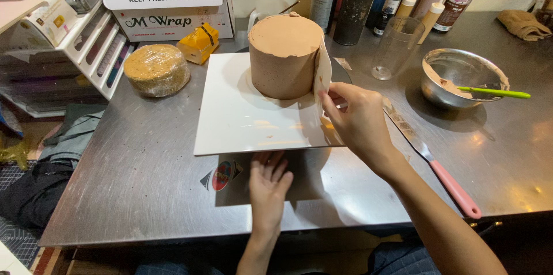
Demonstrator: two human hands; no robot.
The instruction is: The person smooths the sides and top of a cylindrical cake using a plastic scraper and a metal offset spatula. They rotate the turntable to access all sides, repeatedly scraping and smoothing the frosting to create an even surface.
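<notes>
Tall round cake coated in smooth light-brown frosting (283, 56) stood upright on a white square board (242, 114), sat toward the board's far right part. Cake's long axis vertical.

Right hand (356, 119) pinched a thin white flat scraper card (322, 76) between thumb and fingers; the card stood on edge, upright, pressed flat to the cake's side wall at about 3 o'clock on the cake. So cake lay at roughly 10–11 o'clock from the right hand, just beside it, joined through the card. Card's long edge ran parallel to the cake's axis.

Left hand (268, 183) lay flat, fingers spread and loose, gripping nothing, fingertips at the board's near edge, at 6 o'clock of the board; whether it touched the board or only the dark mat (311, 174) under it, cannot tell. Cake at 12 o'clock from that hand, apart from it. Right hand clearly the nearer one.

Around: long metal spatula with pink handle (432, 160) lying on the steel table (144, 183) at 4 o'clock of the cake; steel mixing bowl with brown frosting (455, 76) with green-handled utensil (498, 92) at 3 o'clock; clear plastic cup (397, 47) at 2 o'clock; plastic-wrapped round cake layer (156, 69) at 9 o'clock; yellow tape dispenser (199, 43) near it.
</notes>
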